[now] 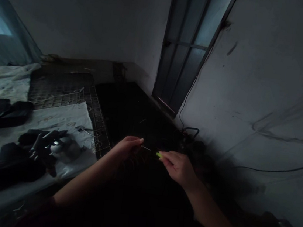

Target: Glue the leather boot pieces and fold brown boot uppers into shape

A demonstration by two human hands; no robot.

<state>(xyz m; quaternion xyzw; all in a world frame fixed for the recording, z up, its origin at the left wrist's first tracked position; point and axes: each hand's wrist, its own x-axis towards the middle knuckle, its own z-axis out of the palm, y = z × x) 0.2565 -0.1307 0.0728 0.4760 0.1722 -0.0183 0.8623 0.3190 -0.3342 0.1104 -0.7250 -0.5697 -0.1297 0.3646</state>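
Observation:
In a dim room my right hand (178, 166) pinches a thin tool with a yellow-green handle (158, 154), whose fine metal tip points left. My left hand (127, 147) is closed in a pinch just beyond that tip, fingertips together over a dark mass of hair-like strands (143, 172) that lies below both hands. What the left fingers hold is too dark and small to make out. The two hands are a short gap apart.
A cloth-covered surface (56, 116) at the left carries dark bundles (1, 110), a black clip-like object (47, 144) and thin metal pieces (87, 131). A patterned mat (65, 87) lies behind. A barred window (188, 47) and loose cables (272, 169) mark the right wall.

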